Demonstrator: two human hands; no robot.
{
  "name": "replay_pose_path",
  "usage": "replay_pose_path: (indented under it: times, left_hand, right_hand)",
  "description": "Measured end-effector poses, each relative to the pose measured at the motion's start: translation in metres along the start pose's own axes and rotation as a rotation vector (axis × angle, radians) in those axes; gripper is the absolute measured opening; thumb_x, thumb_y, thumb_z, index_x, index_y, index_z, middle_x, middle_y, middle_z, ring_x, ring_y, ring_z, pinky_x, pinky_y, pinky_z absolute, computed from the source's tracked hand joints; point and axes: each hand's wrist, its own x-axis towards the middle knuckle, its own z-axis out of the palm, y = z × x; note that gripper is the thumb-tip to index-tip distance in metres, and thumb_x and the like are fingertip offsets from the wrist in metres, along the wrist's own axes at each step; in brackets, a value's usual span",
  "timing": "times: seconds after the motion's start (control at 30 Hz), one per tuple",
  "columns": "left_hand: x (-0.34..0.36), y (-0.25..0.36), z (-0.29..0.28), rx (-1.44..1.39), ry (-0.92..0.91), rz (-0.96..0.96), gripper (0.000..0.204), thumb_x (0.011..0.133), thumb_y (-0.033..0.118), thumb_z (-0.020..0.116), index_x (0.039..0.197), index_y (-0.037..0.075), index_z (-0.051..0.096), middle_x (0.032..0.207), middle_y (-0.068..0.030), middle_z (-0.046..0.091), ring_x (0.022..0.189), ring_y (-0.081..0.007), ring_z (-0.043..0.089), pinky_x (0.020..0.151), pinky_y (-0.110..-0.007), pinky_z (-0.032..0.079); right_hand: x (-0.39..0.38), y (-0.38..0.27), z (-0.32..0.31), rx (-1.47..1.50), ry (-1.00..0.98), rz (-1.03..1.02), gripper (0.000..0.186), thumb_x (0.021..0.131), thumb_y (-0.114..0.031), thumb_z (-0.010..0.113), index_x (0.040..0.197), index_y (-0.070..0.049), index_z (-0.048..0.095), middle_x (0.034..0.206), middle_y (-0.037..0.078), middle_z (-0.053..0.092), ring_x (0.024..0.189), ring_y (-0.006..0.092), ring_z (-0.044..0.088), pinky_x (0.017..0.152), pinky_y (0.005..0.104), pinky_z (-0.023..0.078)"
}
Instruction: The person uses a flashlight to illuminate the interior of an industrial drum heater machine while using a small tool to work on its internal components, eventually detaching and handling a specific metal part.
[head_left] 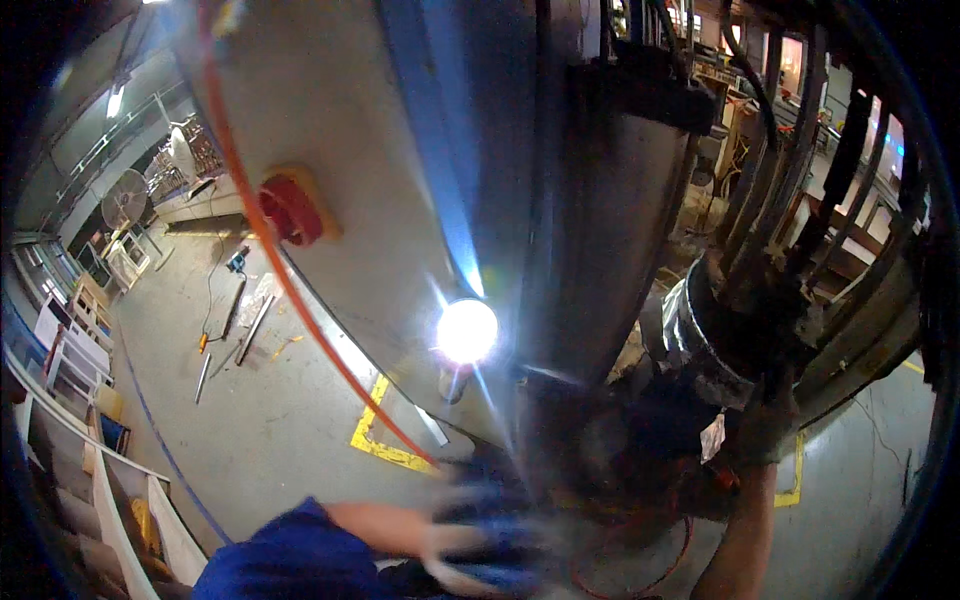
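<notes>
My left hand (480, 545) is low in the middle, below a bright lamp (467, 331) on the machine. It looks gloved and is smeared by motion, so its fingers and anything in them cannot be made out. On the right, my right hand (768, 425) reaches up into the dark, beside a shiny metal cylinder (690, 320). Shadow hides its fingers. A small pale scrap (713, 438) shows right beside that hand. Between the two hands lies a dark part of the machine (610, 440), too dim to name.
A tall grey machine panel (330, 110) carries a red knob on a yellow base (295, 207). An orange-red hose (270, 235) hangs across it. Dark upright bars and cables (790, 190) crowd the right. Metal bars (256, 330) and a power tool (238, 260) lie on the floor, left.
</notes>
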Motion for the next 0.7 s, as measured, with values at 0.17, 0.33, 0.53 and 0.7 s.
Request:
replay_pose_path:
  times: [0.17,0.33,0.53,0.7]
  left_hand:
    - [0.13,-0.046,-0.118,0.396,0.051,0.92,0.07,0.084,0.031,0.069,0.141,0.005,0.039,0.133,-0.0167,0.052,0.121,-0.031,0.054,0.098,-0.044,0.05]
    - [0.115,-0.063,-0.021,0.399,0.078,0.639,0.11,0.061,0.031,0.092,0.147,0.007,0.028,0.122,-0.0166,0.061,0.104,-0.0316,0.064,0.086,-0.042,0.054]
    - [0.086,-0.088,-0.036,-0.18,-0.104,0.422,0.056,0.079,0.002,0.072,0.13,0.001,0.048,0.113,-0.0115,0.06,0.099,-0.0236,0.061,0.085,-0.039,0.055]
    - [0.003,-0.031,0.011,-0.543,-0.809,-0.212,0.055,0.079,0.012,0.073,0.13,0.005,0.053,0.106,-0.0077,0.064,0.091,-0.0169,0.062,0.084,-0.032,0.051]
  right_hand:
    - [-0.003,-0.031,-0.005,-0.404,-0.186,0.178,0.043,0.095,-0.035,0.058,0.131,-0.013,0.052,0.113,0.017,0.067,0.095,0.0361,0.067,0.078,0.0452,0.054]
    - [0.006,-0.05,-0.037,-0.503,-0.157,0.339,0.056,0.084,-0.036,0.067,0.134,-0.018,0.051,0.116,0.015,0.066,0.101,0.0364,0.065,0.084,0.0446,0.052]
    - [0.019,-0.051,-0.007,-0.539,-0.171,0.279,0.037,0.093,-0.029,0.058,0.125,-0.014,0.052,0.105,0.019,0.068,0.1,0.0389,0.066,0.086,0.049,0.051]
    - [0.003,-0.009,-0.006,-0.501,-0.038,0.1,0.036,0.092,-0.034,0.059,0.119,-0.011,0.056,0.099,0.019,0.07,0.091,0.0396,0.067,0.08,0.0482,0.053]
